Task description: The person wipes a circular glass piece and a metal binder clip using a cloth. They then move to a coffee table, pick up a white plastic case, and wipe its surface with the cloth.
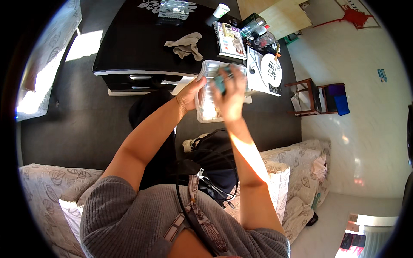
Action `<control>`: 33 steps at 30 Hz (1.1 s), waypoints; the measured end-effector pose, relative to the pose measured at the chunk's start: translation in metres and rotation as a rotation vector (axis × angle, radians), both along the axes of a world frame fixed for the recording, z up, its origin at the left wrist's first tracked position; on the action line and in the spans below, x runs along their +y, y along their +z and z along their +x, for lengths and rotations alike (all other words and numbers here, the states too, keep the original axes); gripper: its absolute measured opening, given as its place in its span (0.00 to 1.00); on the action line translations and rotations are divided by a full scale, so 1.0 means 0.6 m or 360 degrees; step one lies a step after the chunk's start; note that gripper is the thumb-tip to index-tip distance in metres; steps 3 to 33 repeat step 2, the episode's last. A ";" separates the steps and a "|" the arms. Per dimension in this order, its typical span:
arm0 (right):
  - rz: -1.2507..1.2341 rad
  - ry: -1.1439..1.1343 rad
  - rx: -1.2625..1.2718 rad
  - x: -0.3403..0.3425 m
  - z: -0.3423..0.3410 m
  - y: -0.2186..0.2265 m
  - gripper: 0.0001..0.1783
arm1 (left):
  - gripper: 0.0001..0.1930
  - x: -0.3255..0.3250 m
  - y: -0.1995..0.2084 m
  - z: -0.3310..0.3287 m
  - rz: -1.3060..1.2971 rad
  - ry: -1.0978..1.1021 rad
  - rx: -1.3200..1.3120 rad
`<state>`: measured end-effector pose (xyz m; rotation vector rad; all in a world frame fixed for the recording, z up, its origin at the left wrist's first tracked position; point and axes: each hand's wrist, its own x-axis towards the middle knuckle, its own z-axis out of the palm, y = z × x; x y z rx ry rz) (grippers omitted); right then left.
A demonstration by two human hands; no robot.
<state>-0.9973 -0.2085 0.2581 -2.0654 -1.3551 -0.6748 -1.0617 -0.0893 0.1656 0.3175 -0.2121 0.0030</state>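
A clear plastic box (205, 112) with ridges or compartments is held up in front of the black table. My left hand (189, 94) grips its left side, thumb over the rim. Above the box, my right hand (230, 96) is curled round a bluish-green item (220, 84), pressed to or just over the box. Motion blurs those fingers, and the item's kind cannot be made out. A crumpled beige cloth (186, 45) lies on the table beyond the box.
The black table (129, 47) holds a book (232, 41), a white paper cup (221, 10), a clear glass tray (174, 8), a jar (254, 20) and a round white fan (271, 71). A wooden chair (307, 99) stands at right; patterned sofas (284, 167) lie behind.
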 end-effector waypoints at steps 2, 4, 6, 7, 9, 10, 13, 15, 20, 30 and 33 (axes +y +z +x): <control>-0.0204 0.0204 0.0093 -0.010 -0.057 -0.043 0.30 | 0.40 0.013 0.001 -0.003 -0.0027 0.0015 0.0075; -0.0204 0.0204 0.0093 -0.010 -0.057 -0.043 0.30 | 0.40 0.013 0.001 -0.003 -0.0027 0.0015 0.0075; -0.0204 0.0204 0.0093 -0.010 -0.057 -0.043 0.30 | 0.40 0.013 0.001 -0.003 -0.0027 0.0015 0.0075; -0.0204 0.0204 0.0093 -0.010 -0.057 -0.043 0.30 | 0.40 0.013 0.001 -0.003 -0.0027 0.0015 0.0075; -0.0204 0.0204 0.0093 -0.010 -0.057 -0.043 0.30 | 0.40 0.013 0.001 -0.003 -0.0027 0.0015 0.0075; -0.0204 0.0204 0.0093 -0.010 -0.057 -0.043 0.30 | 0.40 0.013 0.001 -0.003 -0.0027 0.0015 0.0075; -0.0204 0.0204 0.0093 -0.010 -0.057 -0.043 0.30 | 0.40 0.013 0.001 -0.003 -0.0027 0.0015 0.0075; -0.0204 0.0204 0.0093 -0.010 -0.057 -0.043 0.30 | 0.40 0.013 0.001 -0.003 -0.0027 0.0015 0.0075; -0.0204 0.0204 0.0093 -0.010 -0.057 -0.043 0.30 | 0.40 0.013 0.001 -0.003 -0.0027 0.0015 0.0075; -0.0204 0.0204 0.0093 -0.010 -0.057 -0.043 0.30 | 0.40 0.013 0.001 -0.003 -0.0027 0.0015 0.0075; -0.0204 0.0204 0.0093 -0.010 -0.057 -0.043 0.30 | 0.40 0.013 0.001 -0.003 -0.0027 0.0015 0.0075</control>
